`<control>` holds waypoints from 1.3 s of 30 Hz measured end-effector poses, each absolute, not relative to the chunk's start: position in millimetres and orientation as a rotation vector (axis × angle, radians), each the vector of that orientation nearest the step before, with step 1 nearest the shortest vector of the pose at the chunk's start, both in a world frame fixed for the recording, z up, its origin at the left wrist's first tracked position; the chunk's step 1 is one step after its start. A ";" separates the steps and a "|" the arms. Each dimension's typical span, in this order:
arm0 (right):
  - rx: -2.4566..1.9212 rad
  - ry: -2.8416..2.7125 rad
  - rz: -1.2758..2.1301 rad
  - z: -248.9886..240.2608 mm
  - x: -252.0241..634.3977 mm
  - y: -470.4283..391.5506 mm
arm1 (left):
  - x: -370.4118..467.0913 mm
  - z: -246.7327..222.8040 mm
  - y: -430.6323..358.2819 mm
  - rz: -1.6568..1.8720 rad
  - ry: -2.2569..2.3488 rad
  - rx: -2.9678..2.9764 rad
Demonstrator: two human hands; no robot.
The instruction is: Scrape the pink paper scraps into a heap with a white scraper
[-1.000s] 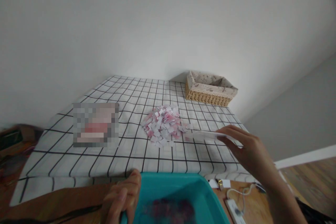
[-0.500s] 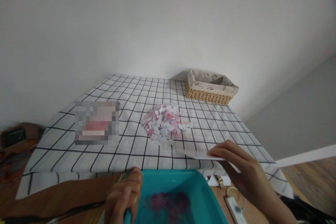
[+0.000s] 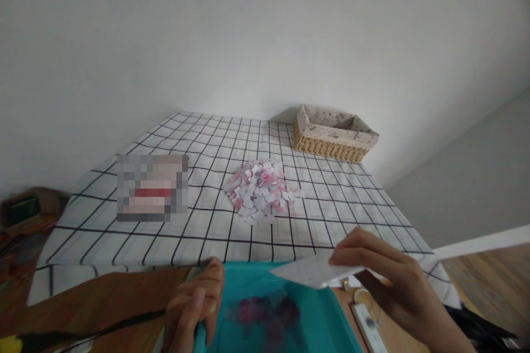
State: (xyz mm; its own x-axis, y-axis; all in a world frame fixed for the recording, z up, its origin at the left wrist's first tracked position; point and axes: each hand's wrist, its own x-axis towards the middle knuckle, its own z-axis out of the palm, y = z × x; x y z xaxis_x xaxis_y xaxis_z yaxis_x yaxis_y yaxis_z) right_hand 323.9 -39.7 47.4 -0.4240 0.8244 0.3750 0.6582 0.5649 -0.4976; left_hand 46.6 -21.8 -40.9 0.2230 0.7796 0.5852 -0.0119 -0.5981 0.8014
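Note:
My left hand [image 3: 194, 306] is closed around the left rim of a teal plastic tray [image 3: 327, 309], which sits against the table's front edge. Blurred dark pink clumps [image 3: 265, 311] lie on the tray's bottom; their kind I cannot make out. Between thumb and fingers my right hand [image 3: 376, 265] pinches a thin, flat white card-like piece [image 3: 308, 271]. Its pointed end reaches left over the tray's far right part, its face tilted towards me. Beyond it, a loose heap of small white and pink paper scraps [image 3: 260, 190] rests on the checked tablecloth [image 3: 207, 176].
A fabric-lined wicker basket [image 3: 331, 146] stands at the back right against the wall. At the left of the cloth is a pixelated, blurred-out item [image 3: 152, 187]. Below on the right lies a white power strip [image 3: 368, 328]; a dark cord [image 3: 124, 322] runs at lower left.
My right hand has brought the white piece from the table's front edge down and nearer, over the tray, turning more of its face into view. The left hand keeps its grip.

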 end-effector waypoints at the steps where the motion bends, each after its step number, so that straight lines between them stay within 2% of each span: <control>1: -1.217 -2.178 0.333 48.8 327.8 -39.4 | 47.4 -39.3 -21.1 1.455 0.715 1.802; 6: -1.473 -1.961 -0.139 45.3 343.5 -18.0 | 50.7 -31.2 -17.7 1.494 0.689 1.837; 8: -1.487 -1.966 -0.219 39.9 343.8 -7.1 | 50.3 -31.6 -18.4 1.482 0.682 1.847; 18: -1.403 -2.085 -0.037 37.6 338.5 -13.4 | 47.7 -38.7 -22.4 1.472 0.730 1.804; 24: -1.442 -2.038 -0.066 37.8 338.2 -13.9 | 49.9 -31.9 -19.8 1.469 0.702 1.842; 31: -1.248 -2.227 0.190 49.9 328.8 -52.4 | 51.0 -35.9 -23.5 1.465 0.750 1.779; 39: -1.372 -2.056 -0.079 53.0 328.9 -36.7 | 50.3 -30.7 -20.3 1.481 0.745 1.843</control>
State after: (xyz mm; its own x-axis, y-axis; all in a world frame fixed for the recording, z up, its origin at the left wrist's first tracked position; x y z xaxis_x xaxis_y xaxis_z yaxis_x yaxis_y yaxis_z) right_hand 328.9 -36.7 53.0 -0.2356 0.8036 0.5466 0.8431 0.4488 -0.2964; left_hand 50.3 -20.3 -30.7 0.2001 0.7674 0.6091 0.0320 -0.6264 0.7788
